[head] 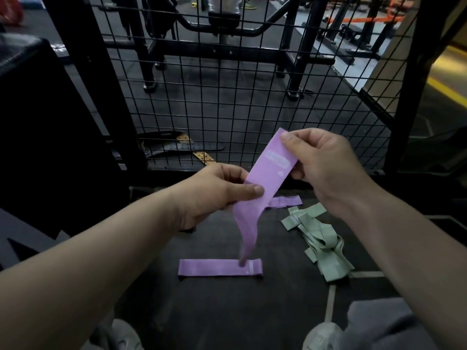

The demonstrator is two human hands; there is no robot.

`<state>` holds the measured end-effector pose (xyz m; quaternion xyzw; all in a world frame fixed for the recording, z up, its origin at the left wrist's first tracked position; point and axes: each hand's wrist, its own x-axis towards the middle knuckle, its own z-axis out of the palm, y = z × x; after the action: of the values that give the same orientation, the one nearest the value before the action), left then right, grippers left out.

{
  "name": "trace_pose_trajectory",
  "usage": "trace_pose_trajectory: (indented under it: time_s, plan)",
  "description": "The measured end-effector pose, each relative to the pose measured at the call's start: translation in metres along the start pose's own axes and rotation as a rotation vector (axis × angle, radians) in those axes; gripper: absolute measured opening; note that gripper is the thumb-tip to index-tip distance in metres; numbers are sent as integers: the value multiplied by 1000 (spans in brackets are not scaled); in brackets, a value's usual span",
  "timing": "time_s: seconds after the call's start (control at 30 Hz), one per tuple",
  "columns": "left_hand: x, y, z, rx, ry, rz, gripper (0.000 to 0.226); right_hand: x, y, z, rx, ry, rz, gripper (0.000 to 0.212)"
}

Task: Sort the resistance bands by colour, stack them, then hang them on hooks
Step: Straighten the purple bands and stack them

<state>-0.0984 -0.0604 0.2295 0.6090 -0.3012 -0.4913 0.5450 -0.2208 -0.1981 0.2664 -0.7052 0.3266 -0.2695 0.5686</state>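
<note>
between two hands (214, 195) (326, 160), one purple band (265, 178)

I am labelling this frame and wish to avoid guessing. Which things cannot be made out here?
1. Head view: the print on the held purple band is blurred and unreadable.
2. Head view: the far purple band is partly hidden behind the held one.
3. Head view: the green bands overlap in a heap, so their number cannot be counted.
4. Head view: no hooks can be made out.
</note>
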Motion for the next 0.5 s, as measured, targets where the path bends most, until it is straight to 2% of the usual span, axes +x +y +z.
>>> trace_pose_trajectory:
  time_s: [0.1,0.23,0.37,0.5]
  plan:
    - [-2,0,1,-5,-49,-8,8,4,-4,-5,102,72,27,14]
    - [-3,-2,-4,44,-102,-36,23,13,-9,-22,169,214,7,15]
    - [-6,-3,-8,79,-146,-91,11,29,-6,-42,219,397,20,15]
    - [-7,-6,-21,196,-113,-143,14,40,3,-58,241,495,59,10]
